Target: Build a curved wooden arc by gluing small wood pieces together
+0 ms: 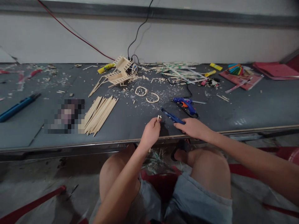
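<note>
My left hand [151, 130] is closed in a pinch at the table's front edge, with short pale wooden stick pieces [159, 117] showing at its fingertips. Just to the right, my right hand [190, 127] grips a slim blue tool [171, 116] with a dark tip; its exact kind is hard to make out. The tool's tip points up and left, close to the stick pieces. Beyond it lies a blue glue gun [185, 103] with an orange trigger. A closed ring [141, 91] and an open curve [153, 98] of short stick bits rest on the table.
Left of my hands is a bundle of wooden sticks [100, 115], near a blurred patch. Small stick-built carts [120, 76] stand behind. Farther back are piled sticks [177, 68], yellow tubes [106, 68] and red folders [275, 70]. A blue cutter [20, 107] lies far left.
</note>
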Demonstrator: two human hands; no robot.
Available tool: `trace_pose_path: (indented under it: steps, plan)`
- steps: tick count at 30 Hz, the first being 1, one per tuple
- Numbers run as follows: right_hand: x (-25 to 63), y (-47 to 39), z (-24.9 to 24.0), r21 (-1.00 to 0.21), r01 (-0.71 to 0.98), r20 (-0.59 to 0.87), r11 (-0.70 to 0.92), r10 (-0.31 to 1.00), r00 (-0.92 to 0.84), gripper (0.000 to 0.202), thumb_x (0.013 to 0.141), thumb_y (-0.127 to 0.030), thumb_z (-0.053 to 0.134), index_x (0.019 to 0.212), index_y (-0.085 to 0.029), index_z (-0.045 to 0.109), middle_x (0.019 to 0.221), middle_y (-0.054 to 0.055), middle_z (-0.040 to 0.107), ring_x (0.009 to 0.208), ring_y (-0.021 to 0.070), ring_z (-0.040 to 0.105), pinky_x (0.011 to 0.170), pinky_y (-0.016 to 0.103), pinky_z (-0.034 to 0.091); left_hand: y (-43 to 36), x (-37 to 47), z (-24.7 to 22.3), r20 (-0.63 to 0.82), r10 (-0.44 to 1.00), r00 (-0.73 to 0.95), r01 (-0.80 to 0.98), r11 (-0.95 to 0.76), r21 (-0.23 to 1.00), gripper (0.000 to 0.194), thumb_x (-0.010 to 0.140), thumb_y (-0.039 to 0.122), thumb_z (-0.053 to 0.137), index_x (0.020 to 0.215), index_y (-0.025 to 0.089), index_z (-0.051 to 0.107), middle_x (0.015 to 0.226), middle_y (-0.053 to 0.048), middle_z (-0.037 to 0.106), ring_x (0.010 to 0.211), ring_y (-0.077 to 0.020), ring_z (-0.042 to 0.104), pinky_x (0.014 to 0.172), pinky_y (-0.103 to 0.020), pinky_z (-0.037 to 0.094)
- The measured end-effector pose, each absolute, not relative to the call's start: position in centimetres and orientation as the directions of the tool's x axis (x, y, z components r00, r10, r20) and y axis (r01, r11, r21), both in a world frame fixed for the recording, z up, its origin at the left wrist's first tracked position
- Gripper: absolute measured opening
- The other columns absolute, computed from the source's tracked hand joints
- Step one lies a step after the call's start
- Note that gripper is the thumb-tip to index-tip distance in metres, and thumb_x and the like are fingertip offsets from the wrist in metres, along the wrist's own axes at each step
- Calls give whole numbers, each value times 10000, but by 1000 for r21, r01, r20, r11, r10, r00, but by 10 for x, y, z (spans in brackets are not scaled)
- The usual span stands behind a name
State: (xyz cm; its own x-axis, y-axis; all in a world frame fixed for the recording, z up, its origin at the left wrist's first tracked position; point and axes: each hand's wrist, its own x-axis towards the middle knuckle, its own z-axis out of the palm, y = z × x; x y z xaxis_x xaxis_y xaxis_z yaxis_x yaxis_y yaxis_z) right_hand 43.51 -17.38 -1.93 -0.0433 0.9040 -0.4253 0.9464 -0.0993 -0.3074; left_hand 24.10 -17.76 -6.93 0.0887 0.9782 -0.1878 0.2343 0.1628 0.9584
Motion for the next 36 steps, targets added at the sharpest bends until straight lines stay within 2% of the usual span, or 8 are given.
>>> trace_pose_path:
  steps: [4,9,12,15,20,25,30,36]
  plan:
    - [443,-171,-15,-382,909,-433,-165,901,-19,503,807,-659,433,735,-196,614,765,77,696,650,202,619,576,284,383,-178,240,-69,-177,969,174,184,145,972,244,883,302,383,962,176,577,606,49,476,469,-75,394,480,-182,321]
    - [440,-175,-4,-466,872,-419,-150,906,-68,464,811,-645,463,812,-213,631,808,50,714,743,212,644,645,283,420,-180,241,-57,-197,949,246,68,186,980,251,892,322,379,1019,183,545,624,59,468,442,-63,376,453,-178,321]
    - [436,-179,3,-513,851,-375,-111,921,-106,402,820,-592,501,906,-227,648,916,42,724,819,220,653,700,288,435,-182,239,-48,-164,963,214,62,154,986,277,897,340,388,1042,181,564,633,52,481,458,-67,391,470,-184,335]
    - [432,-184,9,-552,830,-329,-73,935,-137,367,826,-542,528,966,-228,654,989,51,720,870,230,655,735,290,442,-185,234,-42,-101,983,154,146,79,986,305,899,351,407,1063,183,602,652,34,517,510,-81,417,521,-194,357]
    - [424,-190,14,-526,851,-277,-15,948,-154,370,797,-500,589,1037,-221,633,1013,56,708,869,224,646,729,286,436,-188,228,-34,-23,989,145,238,-12,971,281,907,308,416,1023,183,640,654,27,532,544,-91,426,547,-197,351]
    - [417,-193,14,-495,869,-247,27,954,-170,371,781,-500,605,1038,-233,626,992,29,698,846,203,635,713,281,421,-190,228,-28,19,983,182,319,-77,945,291,912,284,399,713,173,580,607,25,504,590,-102,450,588,-197,352]
    - [415,-192,12,-481,876,-244,37,954,-174,341,792,-503,590,992,-230,625,929,22,699,799,195,625,681,279,405,-190,228,-27,53,982,181,343,-113,933,260,898,247,397,738,172,588,619,28,515,603,-105,446,593,-195,339]
    - [415,-189,6,-463,885,-255,37,951,-173,304,796,-521,559,844,-224,605,763,13,667,679,176,585,613,271,371,-190,227,-29,26,985,169,372,-88,924,266,890,254,394,768,173,616,619,26,503,614,-114,445,596,-201,336]
